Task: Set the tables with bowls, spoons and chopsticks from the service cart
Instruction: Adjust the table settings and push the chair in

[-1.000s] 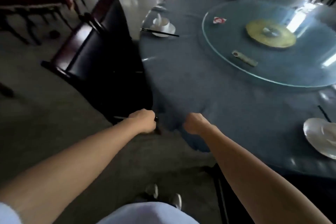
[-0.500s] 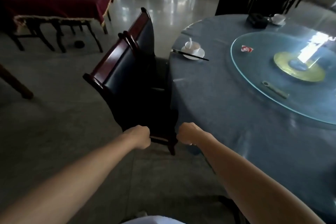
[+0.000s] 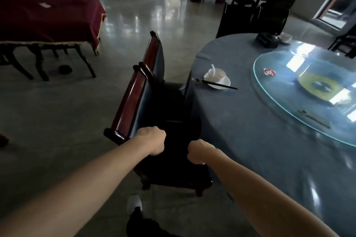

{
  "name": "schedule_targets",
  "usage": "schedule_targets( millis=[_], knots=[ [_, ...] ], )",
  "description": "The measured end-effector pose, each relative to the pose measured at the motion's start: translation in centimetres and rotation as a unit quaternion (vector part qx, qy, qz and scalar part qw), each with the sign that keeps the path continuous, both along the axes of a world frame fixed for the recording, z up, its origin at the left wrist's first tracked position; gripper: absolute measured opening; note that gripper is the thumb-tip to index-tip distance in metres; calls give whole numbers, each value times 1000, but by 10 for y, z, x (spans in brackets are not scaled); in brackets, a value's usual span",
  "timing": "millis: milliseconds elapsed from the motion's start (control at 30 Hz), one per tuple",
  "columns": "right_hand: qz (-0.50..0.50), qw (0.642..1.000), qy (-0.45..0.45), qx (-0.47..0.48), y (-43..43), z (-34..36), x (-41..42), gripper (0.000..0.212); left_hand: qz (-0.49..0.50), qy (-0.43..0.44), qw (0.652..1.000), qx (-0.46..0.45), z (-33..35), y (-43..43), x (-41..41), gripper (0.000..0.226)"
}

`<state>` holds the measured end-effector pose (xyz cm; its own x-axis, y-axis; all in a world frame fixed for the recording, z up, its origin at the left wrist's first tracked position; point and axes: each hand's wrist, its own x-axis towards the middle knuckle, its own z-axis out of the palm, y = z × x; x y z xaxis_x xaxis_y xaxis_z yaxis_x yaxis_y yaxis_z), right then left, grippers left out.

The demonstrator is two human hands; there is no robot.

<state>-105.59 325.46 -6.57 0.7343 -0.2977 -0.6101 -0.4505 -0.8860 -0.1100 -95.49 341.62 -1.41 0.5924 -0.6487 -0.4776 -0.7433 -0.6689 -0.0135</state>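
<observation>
My left hand [image 3: 152, 141] and my right hand [image 3: 198, 153] reach forward side by side, both curled into fists in front of a dark chair [image 3: 134, 100]. Nothing shows inside either fist against the dark seat. To their right is a round table with a blue cloth [image 3: 250, 140]. On its near-left edge a white bowl [image 3: 218, 74] with a spoon [image 3: 212, 67] stands on a saucer [image 3: 226, 83]. Black chopsticks [image 3: 215, 83] lie across that saucer. Another white bowl [image 3: 285, 37] sits at the table's far side. No service cart is in view.
A glass turntable [image 3: 269, 90] covers the table's middle, with a dark box [image 3: 266, 39] behind it. A red-clothed table [image 3: 48, 19] stands at the left across open grey floor. More dark chairs [image 3: 269, 11] line the back. My foot [image 3: 134, 203] shows below.
The view has swung left and lifted, so the chair now sits straight ahead and the room behind shows. The plate at the table's near right has left the frame. Both fists keep their pose.
</observation>
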Motion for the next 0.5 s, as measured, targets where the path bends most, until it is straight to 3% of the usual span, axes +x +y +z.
schedule_targets(
  millis=[100,200,333,500],
  knots=[
    [-34,999,-15,15,12,-4,70,14,-13,-5,1000,-2,-3,-4,67,12],
    [-101,993,-50,30,24,6,140,31,-17,-34,997,-64,-1,-4,132,14],
    [-136,973,-176,-56,36,29,221,46,-54,-145,973,-169,10,6,222,31],
    [-178,956,-205,-114,31,42,289,53,-95,-174,967,-160,2,6,321,35]
  ],
)
